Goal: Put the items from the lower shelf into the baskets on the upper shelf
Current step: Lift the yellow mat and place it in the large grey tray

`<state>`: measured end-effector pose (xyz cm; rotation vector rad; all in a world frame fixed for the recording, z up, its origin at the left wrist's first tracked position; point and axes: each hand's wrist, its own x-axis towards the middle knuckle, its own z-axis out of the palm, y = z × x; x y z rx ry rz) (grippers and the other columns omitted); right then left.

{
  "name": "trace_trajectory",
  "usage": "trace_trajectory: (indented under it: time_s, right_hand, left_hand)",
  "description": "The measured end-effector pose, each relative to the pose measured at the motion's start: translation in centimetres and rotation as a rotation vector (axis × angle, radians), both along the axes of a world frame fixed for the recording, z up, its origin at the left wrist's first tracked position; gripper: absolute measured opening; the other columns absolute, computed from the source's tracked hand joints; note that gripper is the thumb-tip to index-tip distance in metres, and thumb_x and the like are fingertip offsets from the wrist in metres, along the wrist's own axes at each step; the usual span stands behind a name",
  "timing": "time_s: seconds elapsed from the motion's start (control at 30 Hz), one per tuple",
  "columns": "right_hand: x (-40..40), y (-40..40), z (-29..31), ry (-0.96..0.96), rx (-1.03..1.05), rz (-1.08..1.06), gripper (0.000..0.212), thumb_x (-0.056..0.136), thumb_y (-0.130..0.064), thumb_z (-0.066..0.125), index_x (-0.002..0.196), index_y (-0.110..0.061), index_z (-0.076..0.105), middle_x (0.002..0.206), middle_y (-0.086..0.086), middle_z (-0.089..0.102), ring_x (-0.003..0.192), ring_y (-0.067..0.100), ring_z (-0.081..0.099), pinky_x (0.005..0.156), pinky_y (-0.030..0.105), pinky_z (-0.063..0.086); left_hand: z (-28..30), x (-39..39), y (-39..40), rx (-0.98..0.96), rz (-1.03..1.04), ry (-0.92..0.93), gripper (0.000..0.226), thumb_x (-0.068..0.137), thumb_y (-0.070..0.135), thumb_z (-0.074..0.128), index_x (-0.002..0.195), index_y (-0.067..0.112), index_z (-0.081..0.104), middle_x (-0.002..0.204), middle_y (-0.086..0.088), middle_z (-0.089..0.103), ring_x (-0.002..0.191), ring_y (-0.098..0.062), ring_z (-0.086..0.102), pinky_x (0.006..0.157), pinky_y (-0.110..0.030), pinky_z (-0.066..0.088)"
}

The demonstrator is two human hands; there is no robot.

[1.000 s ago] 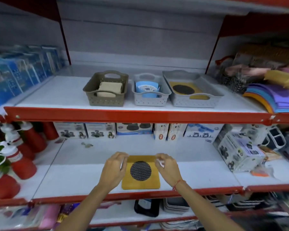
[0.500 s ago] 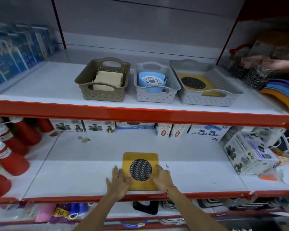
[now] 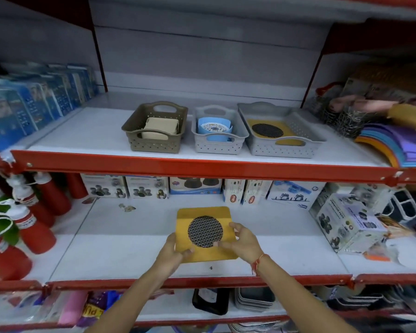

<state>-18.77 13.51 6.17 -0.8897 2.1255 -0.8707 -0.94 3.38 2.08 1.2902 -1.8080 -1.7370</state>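
Observation:
A yellow square mat with a black mesh disc (image 3: pixel 203 219) is tilted up off the lower shelf (image 3: pixel 120 251). My left hand (image 3: pixel 172 251) grips its near left edge and my right hand (image 3: pixel 244 240) grips its right edge. On the upper shelf stand three baskets: a brown basket (image 3: pixel 154 138) with a beige item, a small grey basket (image 3: pixel 217 140) with a blue item, and a wide grey tray basket (image 3: pixel 283 140) that holds another yellow mat with a black disc.
Red bottles (image 3: pixel 37 234) crowd the lower shelf's left end. Boxes (image 3: pixel 195 186) line its back, and a larger box (image 3: pixel 346 222) sits at the right. Blue packets (image 3: pixel 34 104) stand at the upper left, coloured mats (image 3: pixel 394 145) at the upper right.
Both hands slid from the mat's far corners to its near edge, then closed on its sides. The mat now lifts off the shelf at the near side.

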Motion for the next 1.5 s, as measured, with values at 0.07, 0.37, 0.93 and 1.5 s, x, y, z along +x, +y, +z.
trace_trajectory:
  time_s: [0.07, 0.37, 0.93, 1.5]
  right_hand:
    - [0.4, 1.5, 2.3, 0.059, -0.022, 0.049, 0.095, 0.065, -0.034, 0.085, 0.142, -0.009, 0.036, 0.146, 0.007, 0.044, 0.135, 0.022, 0.042, 0.11, 0.032, 0.037]
    - [3.3, 9.0, 13.6, 0.195, -0.143, 0.21, 0.098, 0.057, -0.036, 0.089, 0.14, -0.015, 0.042, 0.146, -0.002, 0.044, 0.136, 0.014, 0.038, 0.104, 0.023, 0.034]
    - [-4.1, 12.5, 25.0, 0.417, -0.414, 0.089, 0.072, 0.052, -0.063, 0.075, 0.114, -0.028, 0.068, 0.111, -0.012, 0.069, 0.095, 0.004, 0.065, 0.088, 0.023, 0.051]
    - [-21.5, 1.3, 25.7, 0.657, -0.321, 0.246, 0.034, 0.091, -0.038, 0.056, 0.122, -0.025, 0.062, 0.068, -0.031, 0.061, 0.051, -0.026, 0.049, 0.056, -0.002, 0.039]
  left_hand:
    - [2.2, 1.3, 0.8, -0.022, -0.025, 0.099, 0.058, 0.068, 0.012, 0.079, 0.118, 0.02, 0.05, 0.128, -0.008, 0.057, 0.124, -0.026, 0.051, 0.099, -0.037, 0.046]
    - [16.0, 5.6, 5.4, -0.185, -0.237, 0.286, 0.051, 0.071, -0.006, 0.076, 0.096, 0.033, 0.056, 0.08, 0.024, 0.073, 0.079, 0.012, 0.068, 0.064, -0.004, 0.051]
    - [28.7, -2.1, 5.6, -0.429, -0.461, 0.263, 0.022, 0.086, 0.022, 0.067, 0.108, 0.023, 0.067, 0.099, 0.022, 0.074, 0.096, 0.009, 0.066, 0.085, -0.005, 0.048]
    - [29.6, -19.9, -3.5, -0.823, -0.453, -0.232, 0.047, 0.094, 0.049, 0.042, 0.117, 0.012, 0.059, 0.118, -0.009, 0.065, 0.106, -0.023, 0.06, 0.096, -0.035, 0.046]
